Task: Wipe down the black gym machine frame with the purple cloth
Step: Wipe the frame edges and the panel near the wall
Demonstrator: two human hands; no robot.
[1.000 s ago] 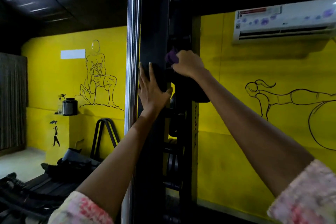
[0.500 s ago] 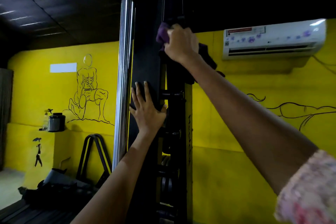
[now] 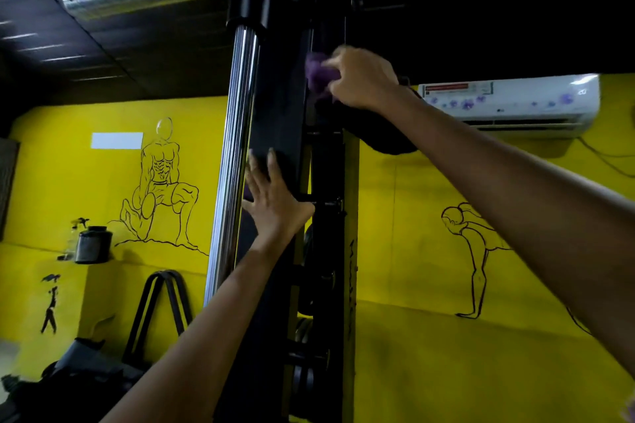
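Right hand (image 3: 360,79) grips bunched purple cloth (image 3: 318,74), pressed vs black frame (image 3: 278,106) just left of knuckles. Left hand (image 3: 275,203) flat, fingers straight, bracing frame lower down. Keep steady pressure w/ long strokes; cover edges too.

Both arms reach up and forward. The left hand (image 3: 275,203) lies flat, fingers (image 3: 273,165) straight and spread, palm pressed ahead. Higher up, the right hand (image 3: 360,79) is blurred, but its fingers seem curled in a grip, wrist bent slightly down.
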